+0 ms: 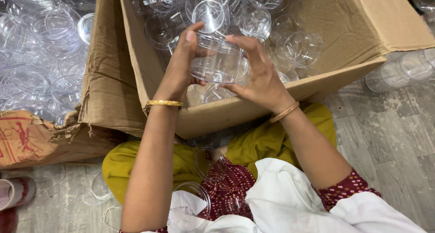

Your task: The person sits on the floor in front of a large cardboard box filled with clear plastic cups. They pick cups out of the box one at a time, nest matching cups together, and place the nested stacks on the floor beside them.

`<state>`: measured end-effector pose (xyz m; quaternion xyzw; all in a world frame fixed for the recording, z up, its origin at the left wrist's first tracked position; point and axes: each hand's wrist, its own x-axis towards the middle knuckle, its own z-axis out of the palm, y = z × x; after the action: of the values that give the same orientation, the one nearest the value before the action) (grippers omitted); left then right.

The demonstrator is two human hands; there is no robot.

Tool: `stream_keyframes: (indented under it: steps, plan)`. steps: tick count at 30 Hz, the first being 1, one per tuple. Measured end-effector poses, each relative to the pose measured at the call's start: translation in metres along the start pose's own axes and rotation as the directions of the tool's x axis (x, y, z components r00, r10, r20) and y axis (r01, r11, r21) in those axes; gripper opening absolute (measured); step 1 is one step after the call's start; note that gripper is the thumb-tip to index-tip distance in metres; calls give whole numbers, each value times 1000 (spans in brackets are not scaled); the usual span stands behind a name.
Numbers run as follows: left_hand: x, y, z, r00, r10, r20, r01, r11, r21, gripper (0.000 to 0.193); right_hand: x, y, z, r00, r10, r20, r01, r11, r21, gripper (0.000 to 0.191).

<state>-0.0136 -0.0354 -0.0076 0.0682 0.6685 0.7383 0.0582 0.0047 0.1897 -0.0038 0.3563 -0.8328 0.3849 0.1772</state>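
A big box (317,86) sits on the floor (389,138) in front of the person's lap, and it is full of little tubs (290,43). Both hands (217,65) are over the near side of the box, with one tub (217,61) held between them (left hand (181,63) on its left side, right hand (260,74) on its right). Another box (97,79) lies to the left with more tubs (41,47) in it, a few lids (206,163) rest on the lap, and some tubs (398,72) lie on the floor to the right.

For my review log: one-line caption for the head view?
Both hands, left hand and right hand, hold a clear plastic container over a cardboard box.
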Motion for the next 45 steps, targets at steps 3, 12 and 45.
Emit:
stream_keyframes:
  steps: [3, 12, 45]
  plan:
    - [-2, 1, 0, 999, 43, 27, -43, 999, 16, 78, -4, 0, 0, 999, -30, -42, 27, 997, -66, 94]
    - [-8, 7, 4, 979, 191, 73, -195, 980, 50, 73, -3, -13, -8, 996, -59, -67, 64, 995, 76, 79]
    - [100, -75, -49, 502, -860, -91, 516, 214, 830, 40, -250, 63, -46, 581, 643, -499, -785, 605, -135, 18]
